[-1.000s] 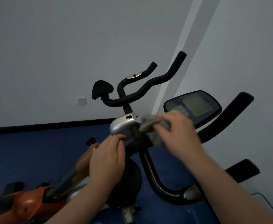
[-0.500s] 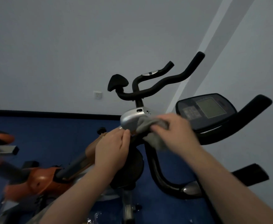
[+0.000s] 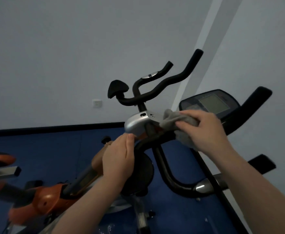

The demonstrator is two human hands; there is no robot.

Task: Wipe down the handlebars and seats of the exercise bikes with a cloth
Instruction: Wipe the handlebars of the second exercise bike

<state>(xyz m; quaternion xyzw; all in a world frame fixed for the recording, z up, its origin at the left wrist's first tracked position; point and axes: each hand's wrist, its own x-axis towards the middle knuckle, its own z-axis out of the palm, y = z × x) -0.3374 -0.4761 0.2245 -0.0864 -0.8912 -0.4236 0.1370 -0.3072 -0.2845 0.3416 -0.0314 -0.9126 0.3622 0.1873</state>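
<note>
My right hand (image 3: 206,132) grips a crumpled grey cloth (image 3: 174,121) and presses it to the black bar just right of the silver stem housing (image 3: 135,124) of the orange bike. My left hand (image 3: 119,159) holds the near black handlebar (image 3: 142,143) just below that housing, fingers curled round it. The bike's upper black handlebars (image 3: 157,91) rise behind, with a black pad (image 3: 117,88) at their left end. No seat shows plainly.
A second bike stands to the right, with a dark console (image 3: 212,103) and a thick black handle (image 3: 251,110). The orange frame (image 3: 45,200) runs lower left over blue floor (image 3: 54,149). A grey wall with a socket (image 3: 97,103) is behind.
My right hand has shifted the cloth a little to the right, off the silver housing. My left hand keeps its hold on the bar. The view has drifted leftward.
</note>
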